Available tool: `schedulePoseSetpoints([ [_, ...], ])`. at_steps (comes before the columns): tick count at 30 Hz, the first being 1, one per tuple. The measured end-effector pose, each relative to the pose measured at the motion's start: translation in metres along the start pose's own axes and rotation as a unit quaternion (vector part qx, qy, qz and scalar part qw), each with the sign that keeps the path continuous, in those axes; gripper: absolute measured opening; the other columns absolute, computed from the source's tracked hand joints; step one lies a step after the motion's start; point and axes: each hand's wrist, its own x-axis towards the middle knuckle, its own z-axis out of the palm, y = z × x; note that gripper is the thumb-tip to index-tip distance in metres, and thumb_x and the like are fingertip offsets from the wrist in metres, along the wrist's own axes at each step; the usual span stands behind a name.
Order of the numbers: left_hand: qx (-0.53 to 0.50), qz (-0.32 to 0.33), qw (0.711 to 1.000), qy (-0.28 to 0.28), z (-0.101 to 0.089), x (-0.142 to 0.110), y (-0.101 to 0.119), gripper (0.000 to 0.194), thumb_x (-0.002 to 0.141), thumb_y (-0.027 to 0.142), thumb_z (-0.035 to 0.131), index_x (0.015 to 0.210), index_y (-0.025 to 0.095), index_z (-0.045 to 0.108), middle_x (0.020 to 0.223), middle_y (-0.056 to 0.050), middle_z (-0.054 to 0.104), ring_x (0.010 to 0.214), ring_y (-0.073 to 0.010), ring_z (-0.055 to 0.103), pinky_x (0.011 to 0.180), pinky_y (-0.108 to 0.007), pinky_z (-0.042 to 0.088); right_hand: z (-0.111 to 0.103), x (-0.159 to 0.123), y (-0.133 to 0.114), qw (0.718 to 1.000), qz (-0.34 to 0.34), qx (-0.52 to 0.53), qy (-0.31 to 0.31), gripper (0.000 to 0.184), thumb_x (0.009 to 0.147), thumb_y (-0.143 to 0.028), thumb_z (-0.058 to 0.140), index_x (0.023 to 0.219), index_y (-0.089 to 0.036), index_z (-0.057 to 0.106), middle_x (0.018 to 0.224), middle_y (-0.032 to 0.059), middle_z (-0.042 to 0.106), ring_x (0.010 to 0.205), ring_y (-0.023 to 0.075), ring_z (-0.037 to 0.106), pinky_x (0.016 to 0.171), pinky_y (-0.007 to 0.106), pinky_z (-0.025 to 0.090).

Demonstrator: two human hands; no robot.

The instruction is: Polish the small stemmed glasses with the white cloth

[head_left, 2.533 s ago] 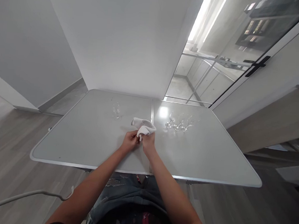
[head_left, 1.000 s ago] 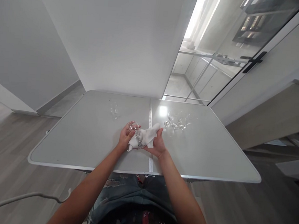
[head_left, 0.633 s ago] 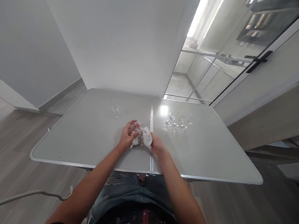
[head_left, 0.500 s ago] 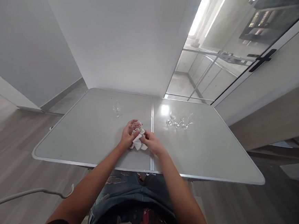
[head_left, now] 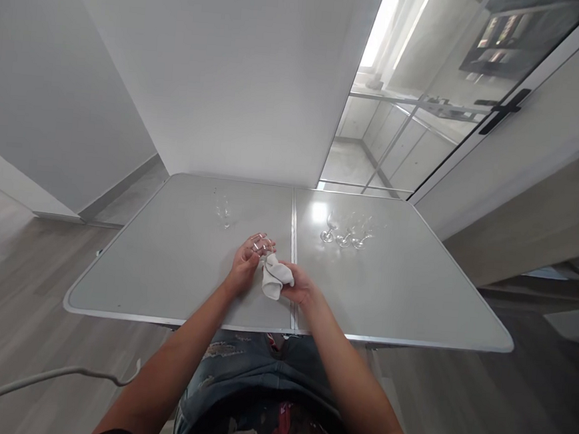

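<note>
My left hand (head_left: 246, 260) is closed around the bowl of a clear wine glass (head_left: 264, 246), which lies tilted above the table near its middle seam. A white cloth (head_left: 275, 277) covers the stem and foot of that glass, so they are hidden. Fingers of my right hand (head_left: 298, 284) grip the cloth from the right side, partly behind it. Three clear stemmed glasses (head_left: 344, 237) stand in a row on the right half of the table. Another clear glass (head_left: 225, 214) stands alone toward the back left.
The grey folding table (head_left: 166, 261) has a metal edge and a centre seam. A white wall (head_left: 240, 79) rises behind it. At the right is a glass door with a black handle (head_left: 505, 111). A white hooked rod (head_left: 56, 376) reaches in at lower left.
The cloth, first bunched over the glass, has been shifted about the stem by my right hand. The glass bowl has come into view in my left hand. The standing glasses stay put.
</note>
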Motion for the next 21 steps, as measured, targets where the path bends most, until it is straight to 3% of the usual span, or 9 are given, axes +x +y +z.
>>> schedulePoseSetpoints([
  [2, -0.001, -0.002, 1.000, 0.014, -0.001, 0.002, -0.001, 0.073, 0.074, 0.051, 0.083, 0.134, 0.018, 0.057, 0.126, -0.017, 0.067, 0.107, -0.0274, 0.069, 0.099, -0.043, 0.050, 0.004, -0.002, -0.004, 0.994, -0.026, -0.100, 0.021, 0.037, 0.076, -0.054, 0.071, 0.077, -0.019, 0.060, 0.068, 0.0021, 0.059, 0.063, 0.0153, 0.050, 0.063, 0.028, 0.040],
  [4, 0.004, 0.005, 0.999, 0.034, -0.003, 0.004, -0.003, 0.069, 0.074, 0.048, 0.084, 0.131, 0.018, 0.057, 0.124, -0.016, 0.068, 0.110, -0.0276, 0.068, 0.101, -0.043, 0.049, 0.013, -0.005, -0.007, 0.950, -0.090, -0.286, 0.086, 0.034, 0.085, -0.051, 0.065, 0.079, -0.018, 0.061, 0.071, 0.0035, 0.062, 0.068, 0.0177, 0.054, 0.067, 0.029, 0.039],
  [8, 0.019, 0.033, 0.997, 0.061, -0.004, 0.009, -0.007, 0.063, 0.077, 0.044, 0.083, 0.129, 0.020, 0.056, 0.125, -0.016, 0.068, 0.115, -0.0267, 0.066, 0.103, -0.042, 0.047, 0.032, -0.010, -0.001, 0.719, -0.236, -0.604, 0.251, 0.023, 0.099, -0.035, 0.049, 0.093, -0.017, 0.062, 0.088, 0.0120, 0.068, 0.090, 0.0244, 0.058, 0.090, 0.037, 0.038],
  [10, 0.022, 0.037, 0.997, 0.064, -0.005, 0.009, -0.008, 0.063, 0.077, 0.043, 0.083, 0.129, 0.020, 0.056, 0.125, -0.015, 0.068, 0.116, -0.0263, 0.066, 0.103, -0.041, 0.047, 0.035, -0.010, 0.003, 0.681, -0.248, -0.635, 0.266, 0.022, 0.100, -0.030, 0.045, 0.094, -0.017, 0.061, 0.090, 0.0132, 0.068, 0.091, 0.0249, 0.058, 0.094, 0.039, 0.036],
  [12, 0.018, 0.028, 0.997, 0.063, -0.006, 0.009, -0.009, 0.063, 0.076, 0.042, 0.084, 0.128, 0.020, 0.057, 0.124, -0.015, 0.068, 0.115, -0.0261, 0.066, 0.102, -0.041, 0.047, 0.032, -0.007, 0.002, 0.746, -0.214, -0.581, 0.246, 0.020, 0.098, -0.031, 0.049, 0.087, -0.018, 0.061, 0.083, 0.0096, 0.067, 0.083, 0.0229, 0.057, 0.086, 0.036, 0.039],
  [15, -0.005, 0.006, 0.998, 0.058, -0.005, 0.006, -0.007, 0.062, 0.078, 0.044, 0.082, 0.129, 0.020, 0.057, 0.125, -0.015, 0.068, 0.109, -0.0253, 0.068, 0.099, -0.041, 0.049, 0.019, 0.000, -0.005, 0.927, -0.108, -0.338, 0.126, 0.026, 0.090, -0.041, 0.058, 0.078, -0.019, 0.060, 0.070, 0.0033, 0.062, 0.066, 0.0175, 0.052, 0.066, 0.029, 0.039],
  [16, -0.013, 0.004, 0.998, 0.054, -0.005, 0.005, -0.006, 0.062, 0.078, 0.046, 0.081, 0.129, 0.021, 0.057, 0.126, -0.015, 0.067, 0.107, -0.0248, 0.069, 0.098, -0.041, 0.050, 0.015, 0.003, -0.008, 0.967, -0.070, -0.234, 0.078, 0.028, 0.087, -0.045, 0.061, 0.076, -0.019, 0.060, 0.067, 0.0019, 0.060, 0.062, 0.0160, 0.051, 0.062, 0.028, 0.038],
  [19, -0.016, 0.014, 0.999, 0.047, -0.003, 0.004, -0.003, 0.062, 0.079, 0.048, 0.080, 0.129, 0.020, 0.057, 0.126, -0.014, 0.067, 0.105, -0.0241, 0.069, 0.099, -0.041, 0.049, 0.007, 0.007, -0.011, 1.000, 0.004, 0.002, 0.015, 0.028, 0.075, -0.045, 0.070, 0.074, -0.018, 0.060, 0.062, -0.0003, 0.056, 0.057, 0.0136, 0.048, 0.055, 0.026, 0.037],
  [21, -0.008, 0.020, 0.999, 0.049, -0.002, 0.004, -0.002, 0.063, 0.079, 0.050, 0.080, 0.129, 0.020, 0.057, 0.126, -0.015, 0.067, 0.106, -0.0247, 0.068, 0.100, -0.042, 0.049, 0.008, 0.008, -0.010, 0.999, 0.008, 0.036, 0.025, 0.030, 0.071, -0.045, 0.073, 0.074, -0.018, 0.059, 0.061, -0.0009, 0.055, 0.056, 0.0130, 0.047, 0.055, 0.026, 0.036],
])
